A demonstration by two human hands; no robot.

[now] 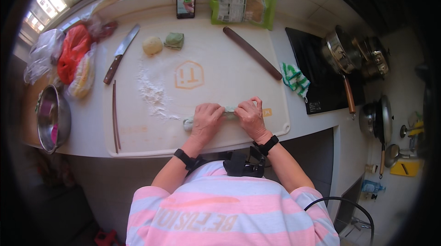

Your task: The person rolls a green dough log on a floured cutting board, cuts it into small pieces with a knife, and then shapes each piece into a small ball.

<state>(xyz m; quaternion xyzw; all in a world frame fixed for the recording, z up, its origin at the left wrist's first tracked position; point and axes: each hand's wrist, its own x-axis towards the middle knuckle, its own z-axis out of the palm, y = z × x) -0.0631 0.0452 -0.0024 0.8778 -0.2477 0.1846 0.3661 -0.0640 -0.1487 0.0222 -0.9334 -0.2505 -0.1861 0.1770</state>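
Note:
A long piece of pale green dough (187,124) lies near the front edge of a large white board (220,70). My left hand (207,119) grips its middle, and one end sticks out to the left. Close by, my right hand (250,116) pinches the dough toward its right end. A strip of dough shows between the fingers of both hands. White flour (154,95) is scattered left of my hands. Toward the back of the board sit a round cream-coloured dough ball (152,45) and a green dough lump (174,41). A dark rolling pin (252,53) rests diagonally at the back right.
A knife (121,54) and chopsticks (116,118) lie along the board's left side. Further left are plastic bags (75,53) and a metal bowl (54,118). A phone (185,1) and a green pouch (243,6) stand behind. Right are a checked cloth (295,80) and a black cooktop (318,73) with pots.

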